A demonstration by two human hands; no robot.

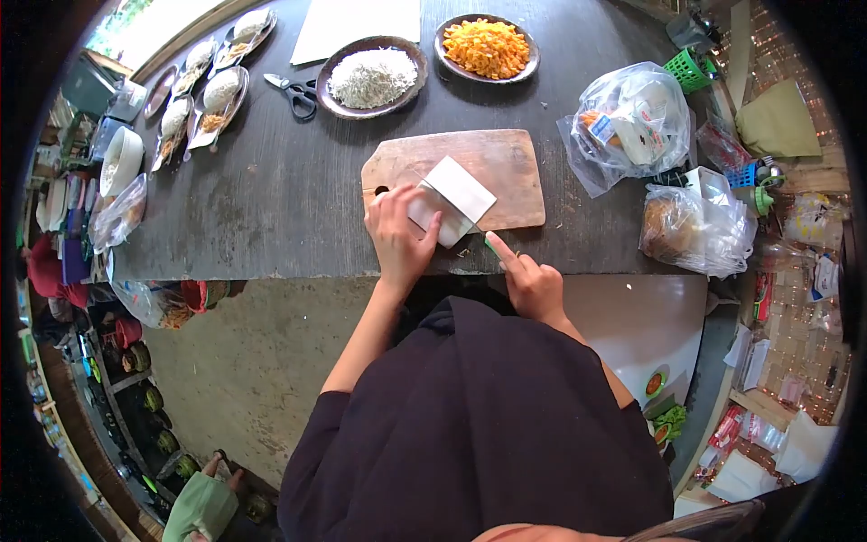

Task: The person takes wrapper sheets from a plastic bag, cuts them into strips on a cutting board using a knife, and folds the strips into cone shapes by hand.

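A white rectangular piece [463, 188], possibly folded paper, lies slanted on the wooden cutting board [506, 149]. I cannot tell its exact material. My left hand [397, 230] holds down its left part, thumb and fingers apart. In my right hand [531, 280] is a knife [490, 238] with a green handle, fingers wrapped round it and the index finger stretched along it. The thin blade runs up and left across the white piece, between its two parts.
Beyond the board stand a plate of white shreds [375, 77] and a plate of orange pieces [488, 50]. Scissors [293, 90] lie to the left, near several small rice-filled dishes [221, 95]. Plastic bags [632, 117] sit at the right. Another person's green garment [200, 506] shows lower left.
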